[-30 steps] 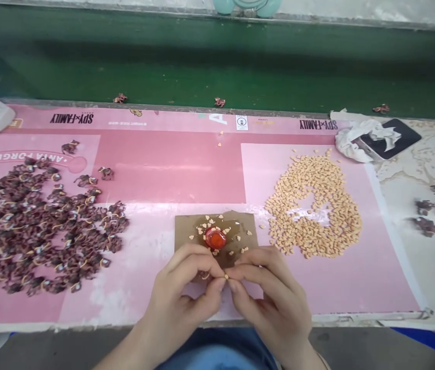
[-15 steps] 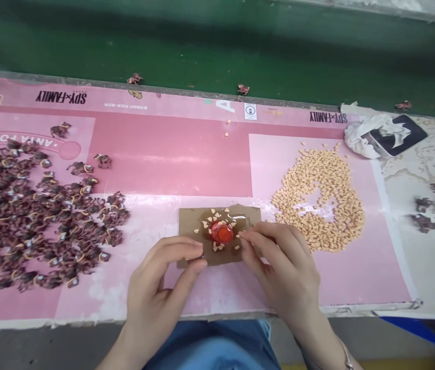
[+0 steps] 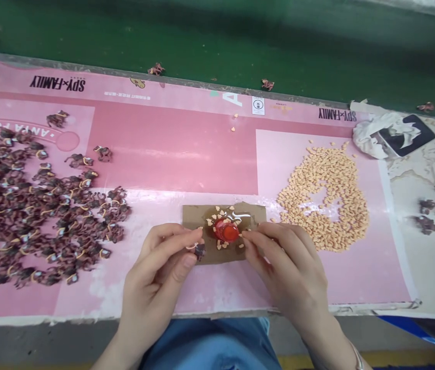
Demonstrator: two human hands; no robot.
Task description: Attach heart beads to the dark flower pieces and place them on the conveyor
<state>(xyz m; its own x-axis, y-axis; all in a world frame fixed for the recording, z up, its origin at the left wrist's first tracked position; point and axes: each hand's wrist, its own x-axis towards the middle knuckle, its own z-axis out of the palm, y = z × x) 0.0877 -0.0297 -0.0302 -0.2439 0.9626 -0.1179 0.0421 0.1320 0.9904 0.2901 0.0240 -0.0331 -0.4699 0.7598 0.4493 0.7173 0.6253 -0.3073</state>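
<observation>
The desk (image 3: 217,308) carries a pink printed mat (image 3: 171,164), and at its near edge sits a square of brown cardboard (image 3: 194,218) smeared with glossy amber glue (image 3: 250,218). The left hand (image 3: 155,272) is closed in a pinch on a small dark-brown figure (image 3: 200,251) with a yellow band, holding it just above the cardboard's near edge. The right hand (image 3: 288,267) curls in beside the cardboard, fingertips (image 3: 245,235) almost touching it; whether they hold a pale bit is too small to tell. A red bottle cap (image 3: 226,230) sits in the amber smear, ringed by pale heart-shaped bits (image 3: 219,245).

The likeliest trouble is right here, in my judgement: the figure could stick to the wet smear if it dips too low, and a careless brush of the fingers could scatter the bits or tip the cap. To the left, a heap of matching figures (image 3: 43,216) lies on the mat — a stray elbow could spread it. To the right is a mound of pale bits (image 3: 340,216), and farther off, loose figures (image 3: 155,69) lie on the green surface (image 3: 240,41) — easy to lose.
</observation>
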